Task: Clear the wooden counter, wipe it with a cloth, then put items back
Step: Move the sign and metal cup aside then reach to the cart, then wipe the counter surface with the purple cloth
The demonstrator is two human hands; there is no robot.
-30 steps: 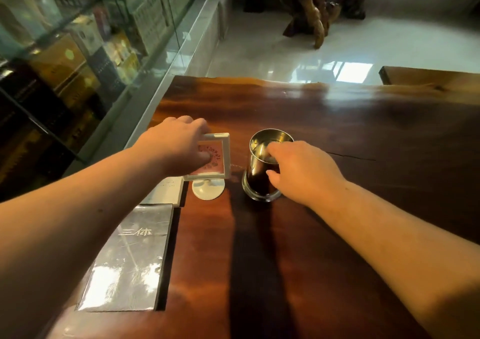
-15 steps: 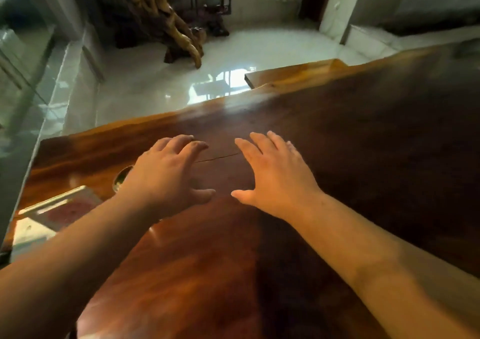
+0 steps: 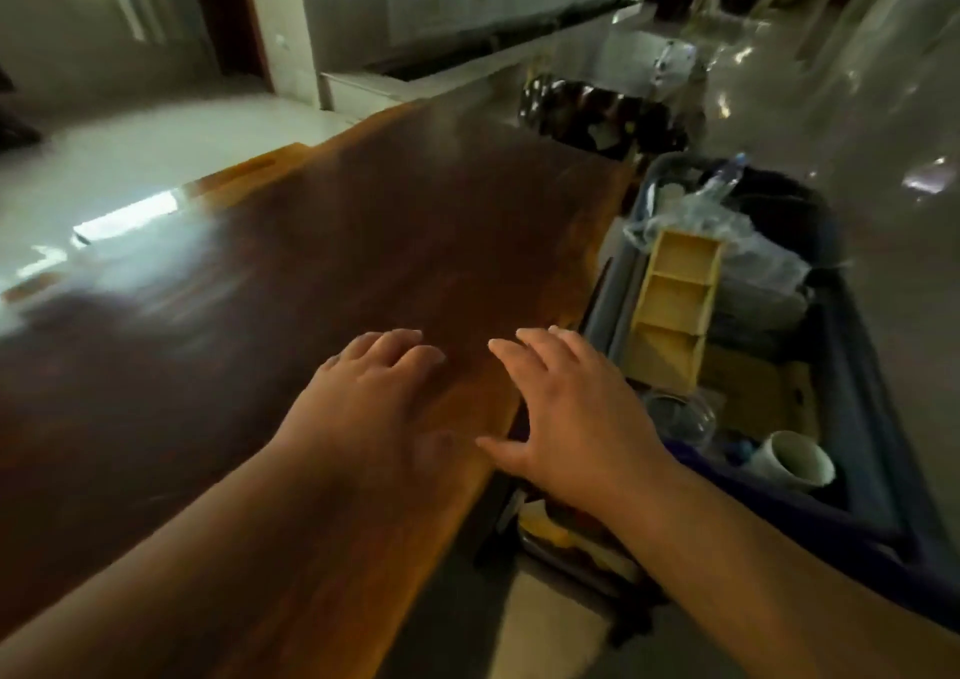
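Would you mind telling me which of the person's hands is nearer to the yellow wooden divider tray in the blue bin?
Right. The right hand hovers at the counter's edge, just beside the divider tray in the blue bin. The left hand is further away, over the wooden counter.

We see the wooden counter (image 3: 322, 273), a long slab of dark reddish-brown wood with a glossy finish. It runs away from us toward the upper right, its near right edge lighter and orange-toned. Pale window light reflects off its left part, which is smeared by motion blur. No objects are visible on the part of its top in view.
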